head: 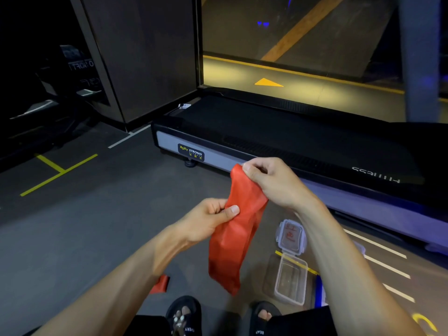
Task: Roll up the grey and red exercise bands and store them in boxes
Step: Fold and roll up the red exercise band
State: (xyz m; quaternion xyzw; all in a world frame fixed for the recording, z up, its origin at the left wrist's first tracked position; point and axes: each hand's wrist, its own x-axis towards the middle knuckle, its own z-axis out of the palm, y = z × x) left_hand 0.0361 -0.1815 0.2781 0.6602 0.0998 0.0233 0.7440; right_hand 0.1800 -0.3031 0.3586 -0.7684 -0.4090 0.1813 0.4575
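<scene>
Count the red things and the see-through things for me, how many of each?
Red: 1, the band held by the left hand and right hand.
See-through: 2, the open box and its lid.
Total: 3.

Readable lettering on the gym floor gear

The treadmill [291, 146] carries a "BODY STRONG" badge [191, 152] on its grey end, and upside-down "FITNESS" lettering [375, 175] on its side rail; the black sandals [184, 316] read "EVERY" and "BEAR".

Dim gym scene; warm yellow light falls beyond the treadmill [291, 141], blue-violet glow tints the right edge. The upper left sinks into black. Wide-angle bending curves the edges; focus stays fairly sharp.
</scene>
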